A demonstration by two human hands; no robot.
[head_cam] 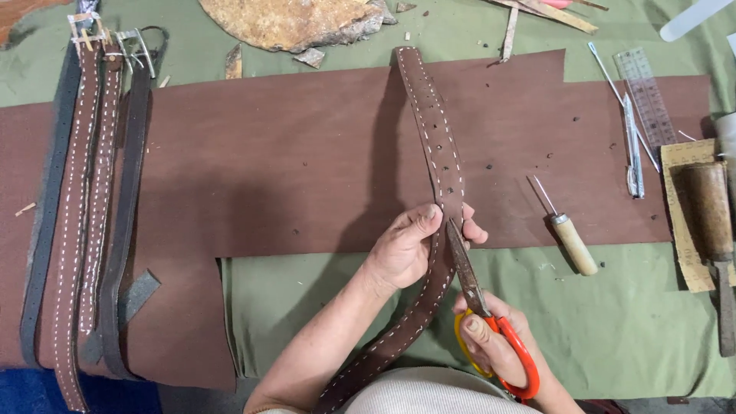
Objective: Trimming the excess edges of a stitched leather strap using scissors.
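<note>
Leather strap: brown stitched belt (437,153) runs from 12 o'clock down to 6 across the bench (629,322).
Left hand (406,245): grip pinched on the belt at centre.
Right hand (494,345): grip closed through orange-handled scissors (479,307), blades narrow at the belt's edge.
Progress: stitching looks complete; edge trimming appears only begun.
Finished pile: buckled belts (92,192) at 9 o'clock.
Containers: none visible.

arms: both forearms bare, no sleeves
left hand (404,247): no rings or glove
right hand (491,341): bare, short nails
torso: cream ribbed top
</note>
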